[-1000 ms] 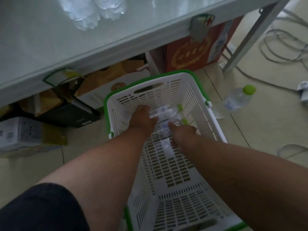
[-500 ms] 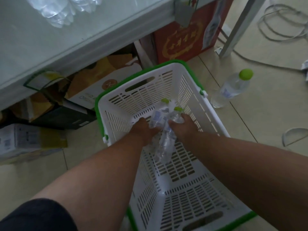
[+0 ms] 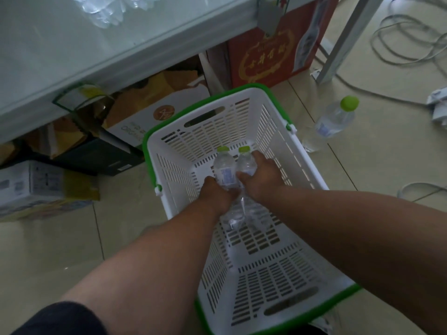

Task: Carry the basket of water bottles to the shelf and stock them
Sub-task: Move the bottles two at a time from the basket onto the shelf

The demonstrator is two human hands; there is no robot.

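The left hand (image 3: 217,192) is wrapped round one green-capped water bottle (image 3: 225,170) and, just beside it, the right hand (image 3: 260,176) clasps a second bottle (image 3: 246,163), caps pointing away, both raised inside the white basket (image 3: 285,151) on the floor. I'd say one per hand so both reach the shelf (image 3: 72,44) above together, where bottles already lie. Well right of the grip, a stray bottle (image 3: 333,122) lies on the floor.
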